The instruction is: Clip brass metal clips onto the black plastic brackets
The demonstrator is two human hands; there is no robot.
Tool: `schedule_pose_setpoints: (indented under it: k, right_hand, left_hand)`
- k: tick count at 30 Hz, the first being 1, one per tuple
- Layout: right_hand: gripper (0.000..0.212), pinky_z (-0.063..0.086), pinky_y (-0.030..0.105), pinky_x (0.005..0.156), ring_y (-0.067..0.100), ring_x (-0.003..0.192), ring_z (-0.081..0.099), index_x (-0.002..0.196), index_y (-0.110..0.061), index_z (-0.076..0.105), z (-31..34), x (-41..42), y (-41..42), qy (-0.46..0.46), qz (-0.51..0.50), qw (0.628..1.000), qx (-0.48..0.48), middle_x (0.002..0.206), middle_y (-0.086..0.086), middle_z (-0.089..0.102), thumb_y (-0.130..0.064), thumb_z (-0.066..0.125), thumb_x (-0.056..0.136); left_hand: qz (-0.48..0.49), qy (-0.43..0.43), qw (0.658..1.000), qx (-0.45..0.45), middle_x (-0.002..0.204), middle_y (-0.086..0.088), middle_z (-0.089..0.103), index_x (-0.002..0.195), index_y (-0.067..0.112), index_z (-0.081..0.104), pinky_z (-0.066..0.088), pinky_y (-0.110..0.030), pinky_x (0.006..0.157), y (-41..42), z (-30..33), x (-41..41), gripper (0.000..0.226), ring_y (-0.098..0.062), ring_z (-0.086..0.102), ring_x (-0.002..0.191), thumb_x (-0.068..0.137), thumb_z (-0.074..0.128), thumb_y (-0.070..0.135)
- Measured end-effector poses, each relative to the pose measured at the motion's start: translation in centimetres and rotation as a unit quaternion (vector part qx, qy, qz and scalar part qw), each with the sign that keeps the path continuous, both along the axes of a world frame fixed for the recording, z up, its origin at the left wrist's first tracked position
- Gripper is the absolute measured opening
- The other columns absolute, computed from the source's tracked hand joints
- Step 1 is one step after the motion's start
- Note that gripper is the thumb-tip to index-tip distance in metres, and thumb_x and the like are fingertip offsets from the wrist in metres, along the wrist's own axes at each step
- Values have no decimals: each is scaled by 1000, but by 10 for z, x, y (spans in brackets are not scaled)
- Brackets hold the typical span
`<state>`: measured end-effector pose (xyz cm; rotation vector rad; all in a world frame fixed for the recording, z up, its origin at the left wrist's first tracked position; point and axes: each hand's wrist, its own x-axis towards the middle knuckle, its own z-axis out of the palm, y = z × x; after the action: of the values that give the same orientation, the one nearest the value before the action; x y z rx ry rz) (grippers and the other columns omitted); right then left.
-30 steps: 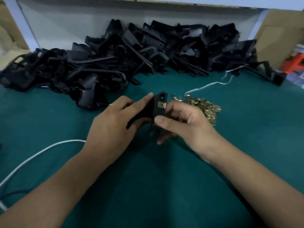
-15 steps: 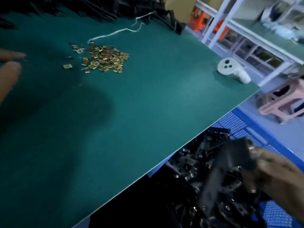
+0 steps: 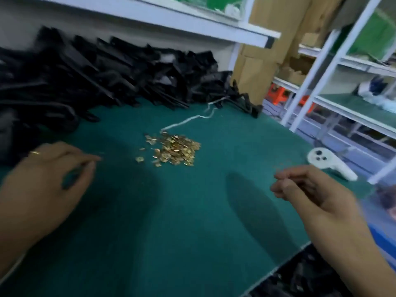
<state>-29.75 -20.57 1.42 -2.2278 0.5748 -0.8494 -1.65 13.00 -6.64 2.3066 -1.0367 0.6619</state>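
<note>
Two hands hover low over the green table [image 3: 182, 221], and neither holds anything that I can see. The left hand [image 3: 46, 181], a ring on one finger, has its fingers loosely bent with thumb and fingertips nearly meeting; the right hand [image 3: 310, 189] has its fingers loosely curled, empty, out near the table's right edge. Both are smeared by motion. Below that edge, at the bottom right, dark parts [image 3: 300, 279] lie in shadow, cut off by the frame; I cannot tell what holds them. Between and beyond the hands sits one heap of brass clips [image 3: 177, 150], too many to count, with a few strays to its left. One white controller [image 3: 327, 161] lies by the right edge. A white cord [image 3: 186, 121] runs back from the clips to the big pile of black brackets [image 3: 102, 78] along the wall, too tangled to count.
</note>
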Motion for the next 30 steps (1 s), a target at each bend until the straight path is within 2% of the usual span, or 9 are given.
schedule_pose_setpoints:
  k: [4, 10, 13, 17, 19, 21, 25, 27, 30]
  right_hand:
    - [5, 47, 13, 66, 3, 79, 68, 93, -32, 72, 18, 121, 37, 60, 123, 990, -30, 86, -18, 74, -32, 67, 95]
    - [15, 46, 14, 55, 5, 72, 65, 84, -28, 73, 4, 272, 52, 165, 175, 969, -60, 78, -9, 73, -27, 66, 97]
    - [11, 55, 34, 63, 14, 70, 67, 91, -24, 68, -7, 329, 68, 144, 189, 968, -77, 80, -3, 73, -26, 64, 100]
    - [27, 58, 40, 65, 18, 73, 66, 113, -25, 54, -9, 387, 102, 116, 187, 968, -122, 91, -5, 66, -44, 66, 99]
    - [33, 55, 40, 64, 22, 79, 64, 119, -21, 52, -4, 412, 114, 100, 159, 961, -201, 98, -2, 62, -44, 65, 99]
    - [26, 50, 38, 63, 30, 85, 64, 117, -14, 54, 4, 427, 124, 98, 131, 936, -311, 106, 5, 61, -35, 60, 103]
    - [12, 45, 37, 61, 35, 80, 64, 104, -7, 55, 20, 406, 150, 40, 157, 911, -379, 104, 10, 58, -18, 52, 106]
    - [11, 41, 36, 52, 34, 67, 59, 98, -8, 53, 15, 367, 161, -24, 175, 890, -421, 97, 9, 53, -17, 56, 102]
    - [16, 41, 37, 41, 26, 62, 50, 90, -12, 51, -12, 287, 170, -103, 219, 865, -439, 87, 4, 45, -11, 67, 92]
  left_hand:
    - [28, -3, 998, -56, 96, 7, 62, 103, 17, 77, 40, -22, 82, -5, 26, -11, 24, -16, 56, 88, 101, 55, 26]
    - [41, 18, 998, -36, 97, 7, 65, 107, 17, 77, 54, -43, 81, -2, 23, -6, 22, -18, 59, 89, 99, 58, 23]
    - [53, 30, 998, -32, 98, 11, 63, 110, 23, 75, 54, -39, 81, -2, 22, -3, 30, -14, 56, 89, 98, 50, 33]
    - [53, 30, 998, -10, 96, 12, 57, 108, 26, 71, 50, -37, 78, 1, 20, 0, 28, -14, 52, 89, 101, 46, 37]
    - [59, 25, 998, -4, 93, 13, 54, 108, 28, 70, 49, -36, 76, 1, 19, 3, 25, -13, 50, 88, 101, 48, 38]
    - [67, 33, 997, 3, 92, 12, 55, 107, 29, 69, 49, -37, 76, 0, 20, 2, 23, -14, 49, 87, 101, 49, 38]
    - [109, 22, 994, -13, 99, 11, 59, 123, 28, 65, 50, -38, 83, 6, 24, 2, 35, -15, 53, 94, 104, 40, 44]
    - [173, 35, 982, -70, 107, 12, 62, 143, 23, 52, 50, -36, 90, 7, 25, 1, 53, -14, 57, 100, 104, 28, 52]
    - [190, 74, 962, -182, 123, 3, 66, 160, 21, 22, 47, -31, 84, 3, 29, -7, 77, -18, 63, 102, 100, 14, 69]
